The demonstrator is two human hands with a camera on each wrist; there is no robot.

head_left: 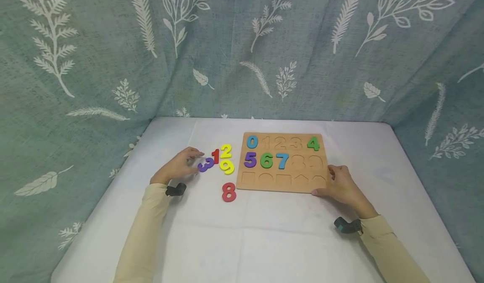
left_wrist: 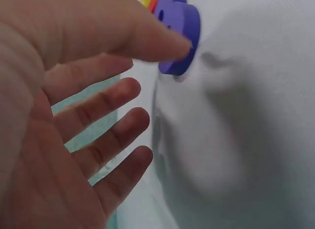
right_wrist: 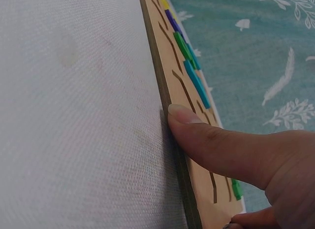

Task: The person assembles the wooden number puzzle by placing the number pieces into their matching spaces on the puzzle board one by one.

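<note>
On the table lies a wooden number puzzle board [head_left: 280,183] with 0, 5, 6, 7 and 4 seated in it. My right hand [head_left: 343,186] grips its near right corner, the thumb [right_wrist: 211,140] on the front edge and the fingers at the right side. Left of the board, my left hand [head_left: 179,164] is beside a purple number 3 [head_left: 206,165], fingers spread and loosely bent. In the left wrist view the thumb overlaps the purple 3 [left_wrist: 183,34]; whether it touches is unclear. Just past it are a red 1 [head_left: 215,156], yellow 2 [head_left: 226,151] and yellow 9 [head_left: 227,166].
A red number 8 [head_left: 228,192] lies apart, near the board's front left corner. Outlined recesses for further numbers and shapes show in the board. White cloth [head_left: 242,241] covers the table, and a green leaf-patterned curtain [head_left: 227,64] hangs behind and at both sides.
</note>
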